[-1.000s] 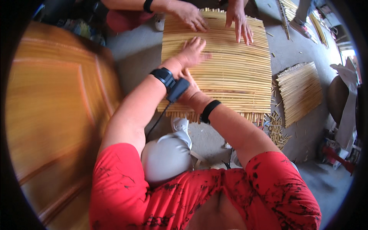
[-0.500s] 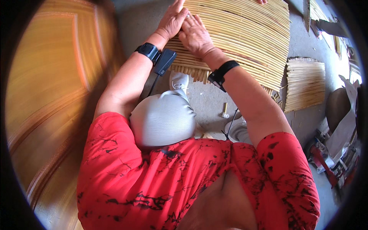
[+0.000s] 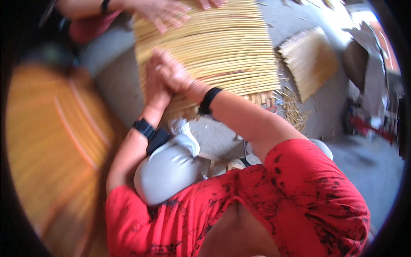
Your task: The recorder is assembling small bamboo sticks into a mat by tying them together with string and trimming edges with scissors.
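Note:
A panel of thin yellow cane-like sticks, laid side by side (image 3: 227,55), stretches out in front of me. Over its left part, my left hand (image 3: 156,90) reaches up with fingers extended and no object visible in it. My right hand (image 3: 174,76) lies against the left one, its fingers stretched out and blurred; the two hands touch and partly overlap. Palms and the exact contact with the sticks are hidden. On the panel's far left rests another person's spread hand (image 3: 165,12), with the fingers of a further hand (image 3: 209,3) at the top edge.
A smaller stick panel (image 3: 310,62) lies on the grey floor to the right. Short stick offcuts (image 3: 293,112) are scattered between the panels. A brown wooden panel (image 3: 47,141) fills the left side. Red-and-grey equipment (image 3: 368,124) stands at far right.
The view has swung, so the stick panels sit farther left. My hands remain together over the large panel. The other person's hand and forearm now show at the upper left.

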Available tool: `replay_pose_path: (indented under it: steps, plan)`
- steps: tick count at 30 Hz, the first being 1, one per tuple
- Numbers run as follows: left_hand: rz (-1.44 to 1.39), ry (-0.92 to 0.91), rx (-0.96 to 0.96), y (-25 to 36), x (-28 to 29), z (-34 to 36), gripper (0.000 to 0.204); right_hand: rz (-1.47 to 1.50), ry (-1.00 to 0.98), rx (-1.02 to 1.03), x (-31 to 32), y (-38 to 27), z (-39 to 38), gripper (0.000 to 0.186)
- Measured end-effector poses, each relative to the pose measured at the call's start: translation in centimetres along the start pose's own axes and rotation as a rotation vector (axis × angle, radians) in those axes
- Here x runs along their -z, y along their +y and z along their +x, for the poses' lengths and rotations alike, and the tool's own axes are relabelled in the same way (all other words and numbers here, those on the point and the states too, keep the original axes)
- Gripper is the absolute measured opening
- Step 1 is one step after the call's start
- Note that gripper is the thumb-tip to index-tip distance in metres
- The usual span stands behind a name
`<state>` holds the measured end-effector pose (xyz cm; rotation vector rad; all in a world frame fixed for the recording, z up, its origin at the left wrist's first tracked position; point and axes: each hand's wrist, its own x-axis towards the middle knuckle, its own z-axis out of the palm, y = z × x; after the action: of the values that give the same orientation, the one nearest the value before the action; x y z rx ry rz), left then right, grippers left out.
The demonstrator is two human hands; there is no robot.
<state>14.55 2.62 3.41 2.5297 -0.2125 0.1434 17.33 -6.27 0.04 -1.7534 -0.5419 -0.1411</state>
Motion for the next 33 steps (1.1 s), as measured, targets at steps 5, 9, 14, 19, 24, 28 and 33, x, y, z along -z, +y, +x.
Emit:
replay_pose_path:
  steps: [5, 9, 14, 19, 24, 28, 33]
  plan:
    - [0.560, -0.019, -0.162, -2.3, -1.8, -1.5, 0.062, 0.092, -0.071, -0.077, 0.7, -2.2, 1.0, 0.050]
    - [0.536, 0.014, -0.146, -1.7, -1.7, -1.3, 0.058, -0.014, -0.178, -0.177, 4.3, -2.0, 2.9, 0.052]
    - [0.574, 0.007, -0.173, -0.6, -1.1, -1.5, 0.058, -0.758, -0.436, 0.109, 18.0, -4.0, 2.2, 0.064]
    - [0.626, -0.034, -0.146, -0.5, -0.6, -2.0, 0.059, -1.077, -0.685, 0.157, 26.4, -2.3, -0.8, 0.076]
    - [0.640, -0.085, -0.167, -0.7, -1.6, -1.6, 0.059, -1.068, -0.514, 0.160, 27.3, 2.0, 0.3, 0.081]
    - [0.650, -0.104, -0.150, -0.2, -0.3, -1.4, 0.058, -1.073, -0.485, 0.073, 26.7, 2.5, 0.8, 0.090]
    - [0.670, -0.130, -0.172, -0.8, 0.3, -0.7, 0.056, -1.060, -0.443, 0.065, 26.4, 2.8, 1.1, 0.089]
